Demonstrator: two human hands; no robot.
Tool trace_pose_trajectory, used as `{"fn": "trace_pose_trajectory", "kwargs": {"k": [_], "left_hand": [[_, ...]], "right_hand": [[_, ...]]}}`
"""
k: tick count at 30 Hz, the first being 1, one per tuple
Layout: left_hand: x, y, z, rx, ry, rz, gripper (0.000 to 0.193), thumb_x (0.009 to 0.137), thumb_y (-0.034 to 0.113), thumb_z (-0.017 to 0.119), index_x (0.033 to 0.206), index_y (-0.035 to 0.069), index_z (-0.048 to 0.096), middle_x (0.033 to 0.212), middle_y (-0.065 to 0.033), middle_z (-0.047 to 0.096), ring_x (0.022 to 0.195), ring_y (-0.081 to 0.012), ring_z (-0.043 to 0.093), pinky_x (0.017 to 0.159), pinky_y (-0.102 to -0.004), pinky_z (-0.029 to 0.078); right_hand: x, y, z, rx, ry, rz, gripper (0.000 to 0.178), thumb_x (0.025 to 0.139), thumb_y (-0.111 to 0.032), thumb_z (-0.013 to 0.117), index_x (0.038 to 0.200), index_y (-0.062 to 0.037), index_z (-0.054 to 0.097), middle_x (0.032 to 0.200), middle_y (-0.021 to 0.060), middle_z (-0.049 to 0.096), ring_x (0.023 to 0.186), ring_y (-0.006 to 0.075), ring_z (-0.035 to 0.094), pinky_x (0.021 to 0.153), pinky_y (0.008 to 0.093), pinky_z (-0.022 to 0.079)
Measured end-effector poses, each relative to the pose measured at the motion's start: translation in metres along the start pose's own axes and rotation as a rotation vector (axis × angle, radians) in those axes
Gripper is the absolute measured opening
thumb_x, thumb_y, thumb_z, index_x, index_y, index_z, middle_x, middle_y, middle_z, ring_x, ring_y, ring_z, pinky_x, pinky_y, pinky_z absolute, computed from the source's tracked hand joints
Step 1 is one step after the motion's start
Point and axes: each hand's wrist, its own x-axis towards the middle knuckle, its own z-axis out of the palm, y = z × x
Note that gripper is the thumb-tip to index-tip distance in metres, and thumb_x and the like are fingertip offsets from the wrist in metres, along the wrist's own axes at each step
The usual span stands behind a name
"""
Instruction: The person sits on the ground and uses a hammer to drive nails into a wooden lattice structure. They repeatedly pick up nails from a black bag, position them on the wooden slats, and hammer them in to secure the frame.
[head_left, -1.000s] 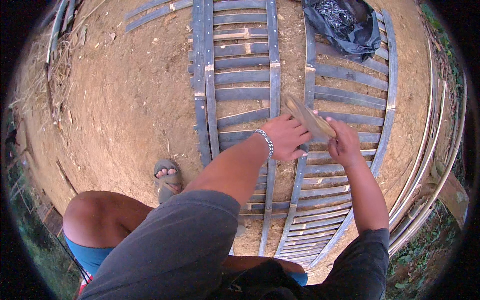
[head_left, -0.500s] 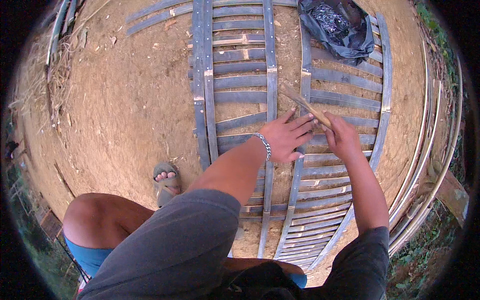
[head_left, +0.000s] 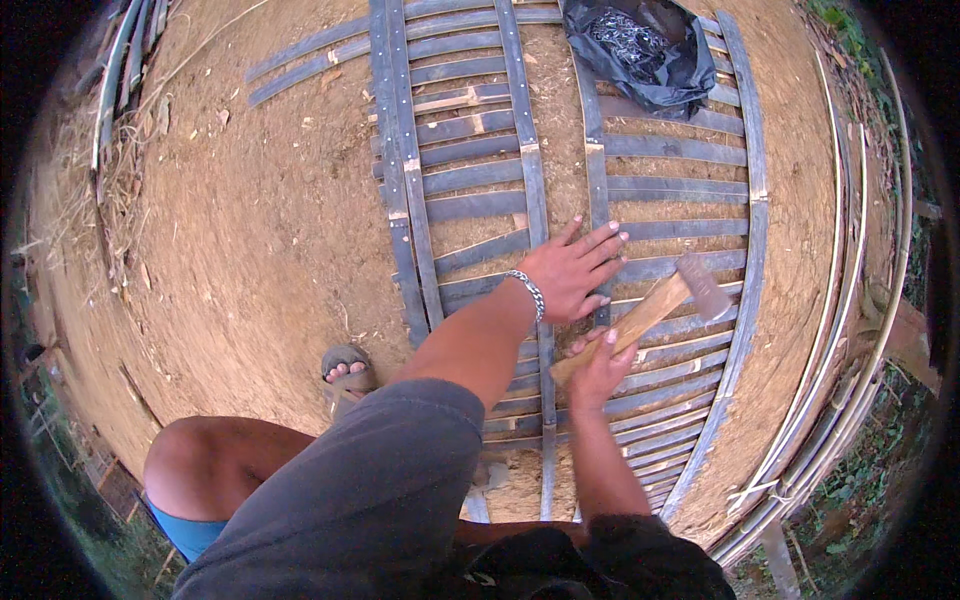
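My right hand (head_left: 602,372) is wrapped round the wooden handle of a small hatchet (head_left: 648,318). The hatchet's broad metal head (head_left: 704,287) points up and to the right, above the dark slats. Just left of it, my left hand (head_left: 572,272) lies flat with fingers spread across a long dark rail (head_left: 595,165) of a slatted frame. A chain bracelet circles the left wrist. Short cross slats (head_left: 675,190) run between this rail and the outer one (head_left: 757,190).
A black plastic bag (head_left: 650,85) of loose nails sits on the frame's far end. A second slatted frame (head_left: 410,170) lies to the left on bare earth. Long poles (head_left: 840,300) line the right side. My sandaled foot (head_left: 348,370) is at the left.
My right hand has come nearer and to the left, swinging the hatchet round so its head now shows at the right. My left hand stays on the rail. The view has shifted slightly.
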Motion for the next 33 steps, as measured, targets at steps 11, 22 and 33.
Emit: {"fn": "trace_pose_trajectory", "kwargs": {"k": [11,22,33], "left_hand": [[-0.017,-0.004,-0.014,-0.067,0.152,0.047,0.053,0.096,0.036,0.06,0.142,0.013,0.055,0.156,-0.0113,0.045,0.15,-0.0279,0.034,0.124,-0.0565,0.021],[-0.076,-0.074,-0.062,0.202,0.355,-0.426,0.04,0.08,0.018,0.08,0.118,0.009,0.07,0.114,-0.0108,0.066,0.11,-0.0331,0.06,0.097,-0.0457,0.045],[-0.076,-0.08,-0.053,0.257,0.291,-0.441,0.038,0.081,0.024,0.08,0.115,0.01,0.072,0.113,-0.0079,0.067,0.11,-0.0305,0.06,0.096,-0.0443,0.044]], "right_hand": [[-0.025,0.041,0.027,0.109,0.154,-0.116,0.038,0.108,-0.031,0.052,0.132,-0.0079,0.036,0.086,0.008,0.052,0.063,0.0173,0.053,0.057,0.0328,0.049],[-0.025,0.042,0.025,0.161,0.128,-0.124,0.032,0.106,-0.023,0.053,0.126,-0.0031,0.039,0.081,0.0069,0.054,0.064,0.0158,0.055,0.06,0.0328,0.051],[-0.025,0.038,0.025,0.156,0.098,-0.15,0.026,0.107,-0.024,0.053,0.119,-0.0042,0.04,0.082,0.0064,0.053,0.065,0.0147,0.055,0.06,0.0314,0.05]]}}
